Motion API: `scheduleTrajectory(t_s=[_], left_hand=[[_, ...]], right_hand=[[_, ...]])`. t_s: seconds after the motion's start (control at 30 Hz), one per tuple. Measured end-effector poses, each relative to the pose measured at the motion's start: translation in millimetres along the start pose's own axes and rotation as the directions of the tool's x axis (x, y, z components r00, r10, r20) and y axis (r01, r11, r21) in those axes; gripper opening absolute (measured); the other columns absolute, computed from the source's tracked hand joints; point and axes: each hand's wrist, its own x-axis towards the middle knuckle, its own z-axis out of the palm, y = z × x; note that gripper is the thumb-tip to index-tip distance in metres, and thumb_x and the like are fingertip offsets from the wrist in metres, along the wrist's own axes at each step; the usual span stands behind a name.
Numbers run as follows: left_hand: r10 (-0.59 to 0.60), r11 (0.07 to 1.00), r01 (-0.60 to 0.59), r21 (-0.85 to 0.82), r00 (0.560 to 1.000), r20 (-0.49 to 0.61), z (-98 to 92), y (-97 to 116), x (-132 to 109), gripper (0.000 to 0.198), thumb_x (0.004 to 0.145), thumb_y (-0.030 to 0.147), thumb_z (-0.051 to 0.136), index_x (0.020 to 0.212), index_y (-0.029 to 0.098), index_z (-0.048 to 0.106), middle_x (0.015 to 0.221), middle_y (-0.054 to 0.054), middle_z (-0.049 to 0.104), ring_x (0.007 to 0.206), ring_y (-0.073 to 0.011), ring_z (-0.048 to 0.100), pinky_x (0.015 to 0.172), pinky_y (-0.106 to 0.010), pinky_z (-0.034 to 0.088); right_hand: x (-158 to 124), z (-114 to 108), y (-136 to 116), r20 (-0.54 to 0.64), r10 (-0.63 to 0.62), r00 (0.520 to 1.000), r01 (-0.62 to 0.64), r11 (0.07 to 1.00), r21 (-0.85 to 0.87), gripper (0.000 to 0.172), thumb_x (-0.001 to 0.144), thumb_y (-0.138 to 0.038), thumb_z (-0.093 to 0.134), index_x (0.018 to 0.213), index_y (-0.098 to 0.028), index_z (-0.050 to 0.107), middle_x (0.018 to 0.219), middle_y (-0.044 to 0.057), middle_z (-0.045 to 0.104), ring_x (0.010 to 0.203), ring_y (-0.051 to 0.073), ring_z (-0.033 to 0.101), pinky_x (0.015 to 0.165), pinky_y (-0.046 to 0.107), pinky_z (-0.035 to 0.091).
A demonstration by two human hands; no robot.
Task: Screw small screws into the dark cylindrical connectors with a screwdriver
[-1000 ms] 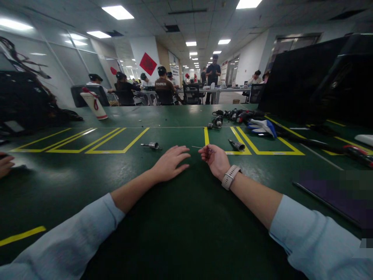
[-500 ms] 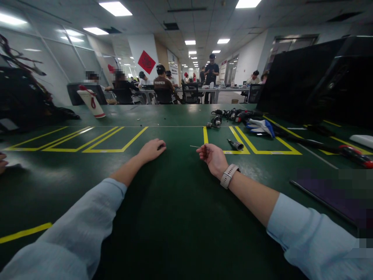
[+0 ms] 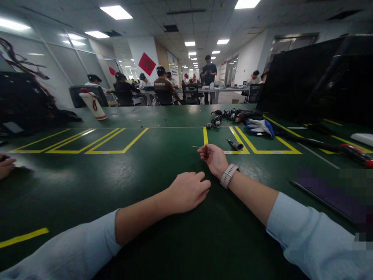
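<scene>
Silvery, a thin rod point(image 3: 196, 146) is pinched in the right hand point(image 3: 215, 160); the left hand point(image 3: 188, 191) curls, grip hidden.

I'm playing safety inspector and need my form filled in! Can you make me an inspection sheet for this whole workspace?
Surface: dark green, shiny tabletop, marked with yellow tape strips.
Job's things: thin silver metal rod, held; silver tapered metal part with a round open end, lying beyond the right hand.
Hands: right hand pinches the rod; left hand is curled, its contents hidden.
Clutter: cream cylinder with a red strap, tilted; blue-and-white item, maybe a glove; red-and-black handle.
Cables: tangled black cables near the far edge.
Surroundings: another person's hand at the left; a standing person in dark clothes and seated people beyond.
</scene>
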Motion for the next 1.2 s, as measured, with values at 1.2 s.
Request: scheduleTrajectory(t_s=[1.2], left_hand=[[-0.332, 0.895, 0.262, -0.361, 0.932, -0.147, -4.4, -34, -32, 0.033, 0.08, 0.023, 0.053, 0.112, 0.021, 0.051, 0.113, -0.008, 0.051, 0.103, -0.0233, 0.047, 0.088, -0.042, 0.04]], right_hand=[[-52, -12, -5, 0.151, -0.33, 0.932, 0.355, 0.745, -0.565, 0.038, 0.078, -0.045, 0.053, 0.052, -0.018, 0.047, 0.045, -0.007, 0.037, 0.041, 0.007, 0.033, 0.04, 0.022, 0.024]])
